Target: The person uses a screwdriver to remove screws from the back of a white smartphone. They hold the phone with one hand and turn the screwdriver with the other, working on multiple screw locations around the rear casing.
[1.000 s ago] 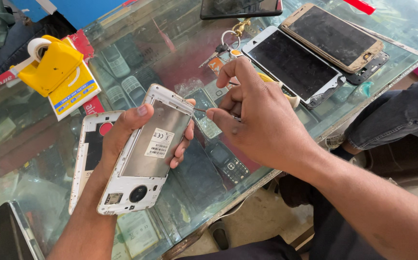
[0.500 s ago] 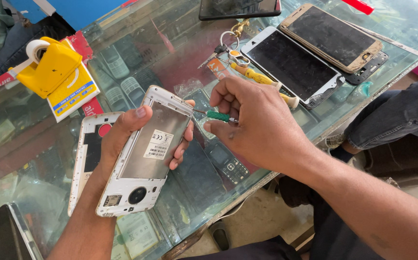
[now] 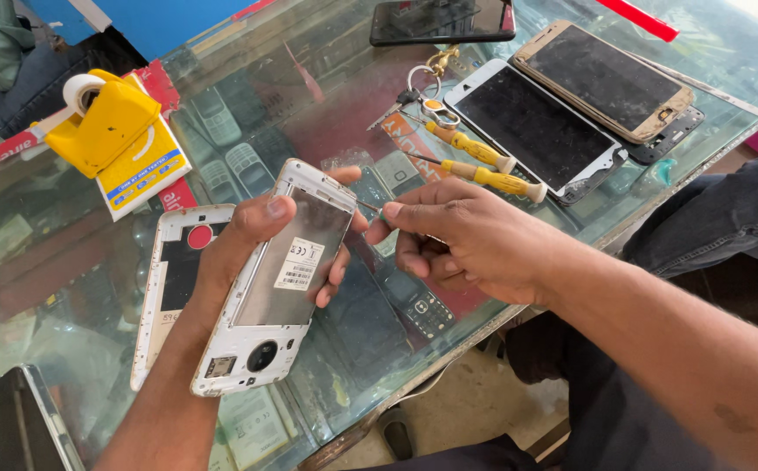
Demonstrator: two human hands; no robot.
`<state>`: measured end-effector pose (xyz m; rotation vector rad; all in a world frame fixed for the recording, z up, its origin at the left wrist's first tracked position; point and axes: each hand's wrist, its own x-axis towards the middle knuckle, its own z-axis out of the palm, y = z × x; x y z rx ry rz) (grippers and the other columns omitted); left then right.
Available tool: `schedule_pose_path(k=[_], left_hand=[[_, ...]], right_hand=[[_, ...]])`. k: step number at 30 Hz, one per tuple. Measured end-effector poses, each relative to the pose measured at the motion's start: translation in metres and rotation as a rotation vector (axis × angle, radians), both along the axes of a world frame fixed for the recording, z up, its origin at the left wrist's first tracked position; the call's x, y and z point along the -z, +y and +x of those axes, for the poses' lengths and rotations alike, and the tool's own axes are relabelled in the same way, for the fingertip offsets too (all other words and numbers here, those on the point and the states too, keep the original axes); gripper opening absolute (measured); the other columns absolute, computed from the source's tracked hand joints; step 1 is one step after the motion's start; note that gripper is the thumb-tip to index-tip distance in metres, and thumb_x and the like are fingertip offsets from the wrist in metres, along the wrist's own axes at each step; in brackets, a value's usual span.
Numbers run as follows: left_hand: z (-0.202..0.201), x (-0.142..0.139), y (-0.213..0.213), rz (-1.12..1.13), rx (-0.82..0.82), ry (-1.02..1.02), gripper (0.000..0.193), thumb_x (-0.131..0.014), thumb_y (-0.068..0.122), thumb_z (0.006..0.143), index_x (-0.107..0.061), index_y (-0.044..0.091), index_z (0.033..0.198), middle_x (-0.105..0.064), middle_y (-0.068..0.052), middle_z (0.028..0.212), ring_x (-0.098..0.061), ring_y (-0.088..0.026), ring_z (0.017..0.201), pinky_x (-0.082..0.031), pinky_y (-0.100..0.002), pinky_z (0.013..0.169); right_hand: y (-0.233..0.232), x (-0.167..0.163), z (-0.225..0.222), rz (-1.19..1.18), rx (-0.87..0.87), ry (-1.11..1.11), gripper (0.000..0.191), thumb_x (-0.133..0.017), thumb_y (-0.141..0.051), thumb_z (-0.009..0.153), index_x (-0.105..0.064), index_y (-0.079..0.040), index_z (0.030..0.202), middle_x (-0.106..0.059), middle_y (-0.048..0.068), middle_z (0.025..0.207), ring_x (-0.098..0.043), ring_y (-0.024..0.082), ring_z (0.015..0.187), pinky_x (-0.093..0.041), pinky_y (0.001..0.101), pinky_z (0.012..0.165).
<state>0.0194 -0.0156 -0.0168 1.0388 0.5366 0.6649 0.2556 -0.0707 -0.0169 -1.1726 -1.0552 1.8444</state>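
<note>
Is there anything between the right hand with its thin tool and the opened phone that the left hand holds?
Nothing visible. The right hand pinches a thin tool whose tip reaches the upper edge of the opened phone, held by the left hand.

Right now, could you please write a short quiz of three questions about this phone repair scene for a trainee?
1. True or false: the left hand holds an opened white phone with its back cover off.
2. How many yellow-handled screwdrivers lie on the glass counter?
3. Where does the white back cover lie: A) under the held phone's left side, B) on the black phone?

Key: 1 true; 2 two; 3 A.
</note>
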Motion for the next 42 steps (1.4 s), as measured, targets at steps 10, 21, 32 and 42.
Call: schedule_pose_path(k=[10,21,32,42], left_hand=[[-0.005,-0.01,-0.013,-0.27,0.18,-0.073,0.065,-0.066,0.037,0.086,-0.048,0.001,0.137,-0.054,-0.01,0.097,-0.052,-0.015,0.069,-0.045,-0.026,0.053],[-0.002,-0.008,-0.014,-0.28,0.257,-0.092,0.058,-0.068,0.035,0.088,-0.046,0.008,0.134,-0.048,-0.006,0.095,-0.047,-0.013,0.068,-0.04,-0.023,0.05],[0.001,0.002,-0.013,-0.325,0.195,-0.133,0.049,-0.066,0.036,0.088,-0.047,0.012,0.125,-0.048,-0.005,0.093,-0.047,-0.014,0.066,-0.041,-0.025,0.049],[-0.002,0.004,-0.01,-0.389,0.209,-0.131,0.044,-0.063,0.038,0.09,-0.048,0.013,0.123,-0.048,-0.005,0.092,-0.047,-0.015,0.068,-0.041,-0.025,0.051]], right_hand=[[-0.007,-0.006,-0.008,0.017,-0.019,-0.191,0.036,-0.05,-0.027,0.102,-0.071,0.002,0.103,-0.039,-0.004,0.055,-0.031,0.006,0.045,-0.024,0.0258,0.04],[-0.009,-0.008,-0.007,0.24,-0.043,-0.511,0.037,-0.053,-0.033,0.101,-0.076,-0.006,0.095,-0.049,-0.005,0.058,-0.04,0.006,0.05,-0.035,0.0264,0.045],[0.001,-0.002,-0.016,0.258,0.053,-0.55,0.038,-0.058,-0.029,0.101,-0.071,-0.002,0.077,-0.047,0.0,0.052,-0.038,0.011,0.046,-0.033,0.0341,0.043],[-0.012,-0.008,-0.029,1.058,-0.007,-1.329,0.015,-0.072,-0.019,0.073,-0.068,-0.006,0.08,-0.064,0.007,0.06,-0.065,0.028,0.058,-0.046,0.0463,0.05]])
